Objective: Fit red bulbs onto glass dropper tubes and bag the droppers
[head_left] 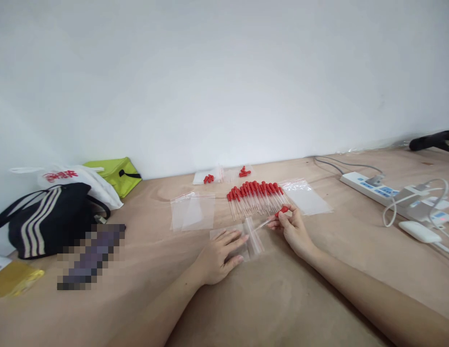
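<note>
Left hand (220, 255) spread flat on a clear bag (258, 246), right hand (295, 233) pinching a red-topped dropper (282, 210) at its mouth, white carrier bag (96, 180) bearing red writing, too blurred to read

So there's this clear plastic zip bag (254, 240) lying pretty flat on the tabletop, zip end pointing right. A thin clear dropper with a red rubbery-looking bulb (283, 210) is held tilted, bulb up and right, tip right at the bag's mouth; can't tell if it's actually inside. Just beyond, similar red-bulbed clear droppers (255, 190) lie side by side, bulbs facing the wall.
</note>
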A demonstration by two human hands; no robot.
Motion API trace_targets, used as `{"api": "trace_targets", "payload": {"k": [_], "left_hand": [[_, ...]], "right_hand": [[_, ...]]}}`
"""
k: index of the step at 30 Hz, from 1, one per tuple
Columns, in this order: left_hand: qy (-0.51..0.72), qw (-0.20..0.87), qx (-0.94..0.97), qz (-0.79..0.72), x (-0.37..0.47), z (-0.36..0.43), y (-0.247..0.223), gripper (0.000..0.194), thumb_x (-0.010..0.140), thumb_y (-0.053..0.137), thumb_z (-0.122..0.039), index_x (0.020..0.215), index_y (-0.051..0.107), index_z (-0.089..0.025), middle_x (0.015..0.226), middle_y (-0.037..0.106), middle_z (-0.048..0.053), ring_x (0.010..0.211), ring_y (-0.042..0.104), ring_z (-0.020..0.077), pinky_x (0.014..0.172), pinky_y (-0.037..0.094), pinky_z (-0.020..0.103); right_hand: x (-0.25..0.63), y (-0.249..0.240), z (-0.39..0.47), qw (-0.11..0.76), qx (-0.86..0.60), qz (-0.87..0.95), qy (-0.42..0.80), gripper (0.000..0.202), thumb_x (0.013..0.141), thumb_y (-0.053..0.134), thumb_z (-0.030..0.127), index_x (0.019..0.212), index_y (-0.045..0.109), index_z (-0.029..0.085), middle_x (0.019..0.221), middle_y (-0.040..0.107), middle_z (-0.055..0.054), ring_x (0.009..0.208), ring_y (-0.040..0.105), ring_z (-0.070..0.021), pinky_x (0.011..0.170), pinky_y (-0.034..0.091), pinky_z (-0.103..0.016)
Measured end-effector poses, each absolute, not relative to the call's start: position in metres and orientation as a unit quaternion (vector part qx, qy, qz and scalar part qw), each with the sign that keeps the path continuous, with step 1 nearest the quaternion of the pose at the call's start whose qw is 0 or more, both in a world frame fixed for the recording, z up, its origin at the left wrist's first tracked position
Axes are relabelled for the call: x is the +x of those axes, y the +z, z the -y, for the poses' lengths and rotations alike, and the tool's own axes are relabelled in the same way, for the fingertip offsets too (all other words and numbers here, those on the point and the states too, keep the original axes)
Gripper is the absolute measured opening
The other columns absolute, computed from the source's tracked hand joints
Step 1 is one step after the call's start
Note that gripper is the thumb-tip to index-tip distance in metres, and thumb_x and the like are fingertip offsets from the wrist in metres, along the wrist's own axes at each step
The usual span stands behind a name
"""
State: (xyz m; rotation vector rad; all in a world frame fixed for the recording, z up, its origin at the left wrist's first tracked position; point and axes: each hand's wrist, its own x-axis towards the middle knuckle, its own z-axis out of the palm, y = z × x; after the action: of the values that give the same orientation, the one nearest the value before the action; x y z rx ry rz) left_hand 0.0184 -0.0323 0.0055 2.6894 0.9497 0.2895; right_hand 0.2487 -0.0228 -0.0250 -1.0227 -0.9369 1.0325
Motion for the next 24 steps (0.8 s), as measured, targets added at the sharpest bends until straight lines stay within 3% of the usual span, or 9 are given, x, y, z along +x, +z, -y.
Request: {"api": "trace_targets", "payload": {"k": [16, 24], "left_hand": [[0.084, 0.079, 0.940, -0.320, 0.030, 0.038, 0.009, 0.045, 0.084, 0.037, -0.017, 0.125, 0.042, -0.034, 0.130, 0.041, 0.003, 0.120, 0.033, 0.0253, 0.097, 0.029, 0.047], [0.103, 0.072, 0.943, -0.309, 0.029, 0.037, 0.007, 0.044, 0.086, 0.037, -0.020, 0.128, 0.038, -0.031, 0.133, 0.040, 0.003, 0.120, 0.034, 0.0241, 0.098, 0.028, 0.046]], "right_hand": [[0.249, -0.023, 0.025, 0.631, -0.458, 0.452, 0.433, 0.039, 0.073, 0.052, 0.051, 0.093, 0.031, 0.025, 0.064, 0.056, 0.005, 0.050, 0.055, -0.0119, 0.055, 0.046, -0.029], [0.259, -0.027, 0.023, 0.529, -0.459, 0.548, 0.457, 0.034, 0.065, 0.065, 0.042, 0.079, 0.044, 0.020, 0.068, 0.053, 0.003, 0.060, 0.052, -0.0098, 0.056, 0.041, -0.024]]}}
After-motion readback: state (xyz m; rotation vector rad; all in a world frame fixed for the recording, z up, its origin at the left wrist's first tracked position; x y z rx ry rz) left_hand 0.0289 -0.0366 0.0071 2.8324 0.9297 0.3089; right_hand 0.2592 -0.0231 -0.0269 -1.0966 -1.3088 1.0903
